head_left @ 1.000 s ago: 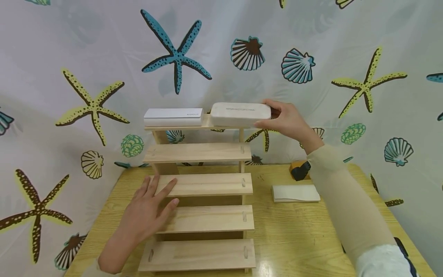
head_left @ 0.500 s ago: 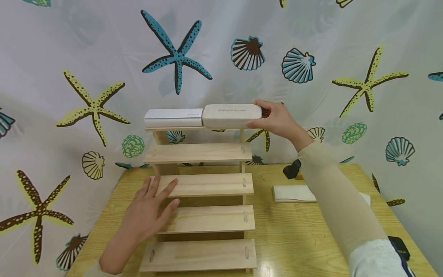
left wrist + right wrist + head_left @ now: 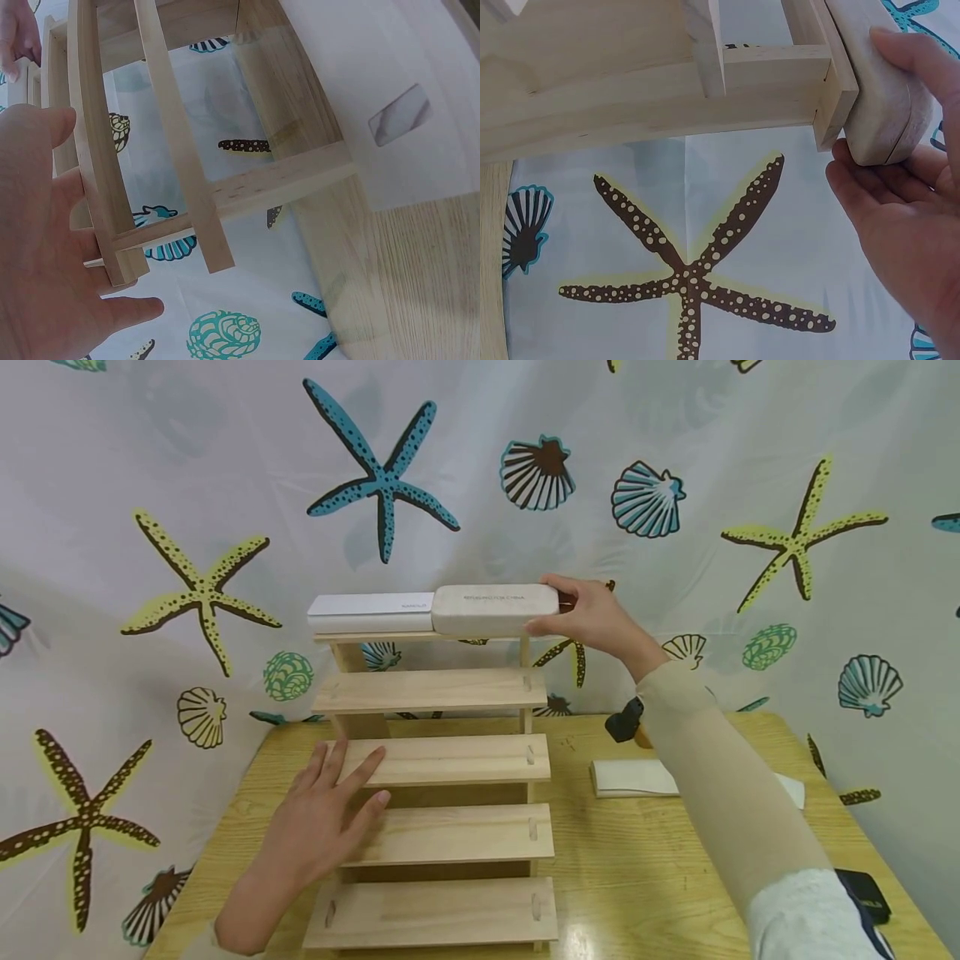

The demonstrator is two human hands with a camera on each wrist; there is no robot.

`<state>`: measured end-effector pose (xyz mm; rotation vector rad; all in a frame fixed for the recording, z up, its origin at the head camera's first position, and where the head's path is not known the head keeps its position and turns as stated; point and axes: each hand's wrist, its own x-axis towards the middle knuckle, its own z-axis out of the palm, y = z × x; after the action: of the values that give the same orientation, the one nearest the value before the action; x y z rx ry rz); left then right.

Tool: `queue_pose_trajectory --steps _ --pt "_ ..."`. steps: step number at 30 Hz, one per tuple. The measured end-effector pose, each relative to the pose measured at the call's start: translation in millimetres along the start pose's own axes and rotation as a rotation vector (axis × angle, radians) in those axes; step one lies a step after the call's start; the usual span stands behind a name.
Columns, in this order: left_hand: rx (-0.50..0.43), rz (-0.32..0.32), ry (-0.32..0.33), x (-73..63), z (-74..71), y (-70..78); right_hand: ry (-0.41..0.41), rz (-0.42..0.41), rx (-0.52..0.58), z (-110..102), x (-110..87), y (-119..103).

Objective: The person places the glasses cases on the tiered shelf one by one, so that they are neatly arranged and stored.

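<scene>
A pale wooden tiered rack [image 3: 442, 760] with several shelves stands on the table. On its top shelf lie a white, flat-lidded glasses case [image 3: 371, 614] and, to its right, an off-white rounded glasses case [image 3: 487, 610] with small lettering. The two cases sit end to end. My right hand [image 3: 588, 618] grips the rounded case at its right end, thumb in front and fingers behind. In the right wrist view this case [image 3: 881, 82] lies along the top shelf's edge. My left hand [image 3: 318, 814] rests on the left of the middle shelves, its fingers spread.
On the wooden table [image 3: 622, 877], right of the rack, lies a white folded case [image 3: 633, 778], partly behind my right forearm. Another white piece [image 3: 791, 791] shows beyond the sleeve. A black case [image 3: 862, 896] sits near the right edge. A patterned curtain [image 3: 465, 443] hangs behind.
My right hand has slid the rounded glasses case left until it meets the white one, which has shifted slightly left. My left hand has stayed on the rack.
</scene>
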<state>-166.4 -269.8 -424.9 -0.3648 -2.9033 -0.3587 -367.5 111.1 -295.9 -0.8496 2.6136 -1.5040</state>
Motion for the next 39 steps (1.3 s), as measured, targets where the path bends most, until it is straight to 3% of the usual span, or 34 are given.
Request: queue_pose_trajectory --steps 20,29,33,39 --pt "-0.002 0.007 0.010 -0.2 1.3 -0.9 -0.043 -0.002 0.011 0.6 13.4 5.3" --pt "-0.011 0.006 0.004 -0.4 0.7 0.5 -0.050 0.076 0.037 -2.3 10.4 6.3" --pt "-0.014 0.006 0.008 -0.6 2.1 0.3 0.008 0.101 0.043 -7.8 4.7 7.1" --pt "-0.016 0.007 0.016 -0.1 4.7 -1.9 0.135 0.071 0.044 -20.1 -12.6 15.4"
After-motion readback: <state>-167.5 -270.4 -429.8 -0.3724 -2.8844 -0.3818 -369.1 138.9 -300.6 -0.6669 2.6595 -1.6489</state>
